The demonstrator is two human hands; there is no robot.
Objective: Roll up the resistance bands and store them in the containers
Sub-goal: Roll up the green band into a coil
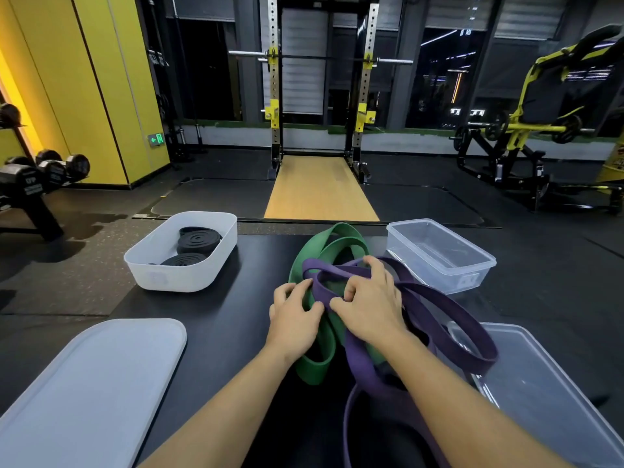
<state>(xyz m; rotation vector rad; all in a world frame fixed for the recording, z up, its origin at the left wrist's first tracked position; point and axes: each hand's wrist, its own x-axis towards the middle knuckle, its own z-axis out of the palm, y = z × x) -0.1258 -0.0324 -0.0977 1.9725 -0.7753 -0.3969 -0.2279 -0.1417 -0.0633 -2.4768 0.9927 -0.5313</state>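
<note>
A tangle of bands lies in the middle of the black table (pixel 236 332): a green band (pixel 317 244) loops out toward 12 o'clock, and a purple band (pixel 466 336) is laced through it and sprawls toward 4 o'clock. The left hand (pixel 293 319) is curled round the green band at the near-left edge of the tangle, its thumb against the purple band. Just beside it, thumb nearly meeting thumb, the right hand (pixel 371 302) grasps loops of the purple band with bent fingers.

At 10 o'clock a white tub (pixel 175 275) holds rolled black bands (pixel 199 239). A small mark on its front wall is too faint to read. At 2 o'clock stands a clear box (pixel 439 261). A white lid (pixel 94 383) lies flat at 8 o'clock and a clear lid (pixel 547 383) at 4 o'clock, with the purple band draped over its near corner.

Beyond the table, a green exit sign (pixel 156 140) at 11 o'clock shows a left arrow and a running figure. The dumbbells (pixel 50 170) at 9 o'clock carry white lettering too blurred to read, and a squat rack (pixel 366 96) stands at 12 o'clock
</note>
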